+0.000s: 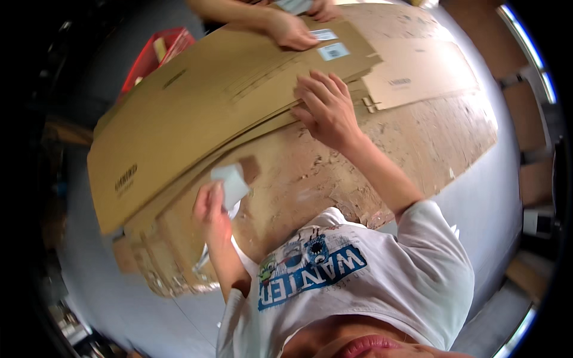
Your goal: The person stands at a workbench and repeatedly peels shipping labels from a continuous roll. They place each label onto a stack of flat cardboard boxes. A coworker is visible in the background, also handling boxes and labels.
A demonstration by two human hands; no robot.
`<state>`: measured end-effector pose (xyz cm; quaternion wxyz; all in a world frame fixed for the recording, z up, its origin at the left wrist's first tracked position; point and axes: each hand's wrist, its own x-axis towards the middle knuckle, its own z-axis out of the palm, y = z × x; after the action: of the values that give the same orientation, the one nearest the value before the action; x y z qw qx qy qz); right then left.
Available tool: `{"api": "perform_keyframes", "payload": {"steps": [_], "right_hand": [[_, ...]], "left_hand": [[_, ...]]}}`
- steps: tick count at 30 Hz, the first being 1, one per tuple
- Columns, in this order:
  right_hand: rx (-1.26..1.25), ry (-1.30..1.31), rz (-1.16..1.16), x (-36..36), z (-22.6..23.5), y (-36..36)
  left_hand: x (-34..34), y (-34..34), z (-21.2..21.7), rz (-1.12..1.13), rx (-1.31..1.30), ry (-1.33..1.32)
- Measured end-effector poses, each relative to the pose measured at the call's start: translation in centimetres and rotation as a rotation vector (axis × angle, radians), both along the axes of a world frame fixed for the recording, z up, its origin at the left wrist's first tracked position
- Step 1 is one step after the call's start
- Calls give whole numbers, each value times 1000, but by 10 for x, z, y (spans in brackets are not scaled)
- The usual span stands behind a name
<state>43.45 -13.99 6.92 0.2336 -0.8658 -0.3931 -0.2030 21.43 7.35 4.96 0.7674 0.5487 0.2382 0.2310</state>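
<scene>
My left hand (210, 210) holds a small pale label sheet (230, 184) pinched between its fingers, just above the wooden table (418, 143). My right hand (325, 108) lies flat, fingers spread, on the near edge of a stack of flattened brown cardboard boxes (197, 113). Two white labels (332, 50) are stuck on the top box near its far right corner. Another person's hand (291, 30) presses on the cardboard beside those labels, and a second hand of theirs (322, 8) holds something pale at the top edge.
More flattened cardboard (418, 71) lies at the table's far right. A red crate (156, 52) stands behind the stack at the left. Worn cardboard scraps (161, 262) overhang the table's near left corner. Grey floor surrounds the table.
</scene>
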Motion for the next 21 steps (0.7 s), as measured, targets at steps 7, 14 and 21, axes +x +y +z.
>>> {"api": "perform_keyframes", "payload": {"steps": [7, 14, 21], "right_hand": [[360, 635, 366, -80, -20, 73], [344, 875, 323, -77, -34, 93], [350, 1052, 150, -85, -27, 97]], "left_hand": [[-4, 36, 40, 134, 275, -5], [-81, 232, 84, 594, 361, 238], [-126, 372, 42, 528, 819, 804]]}}
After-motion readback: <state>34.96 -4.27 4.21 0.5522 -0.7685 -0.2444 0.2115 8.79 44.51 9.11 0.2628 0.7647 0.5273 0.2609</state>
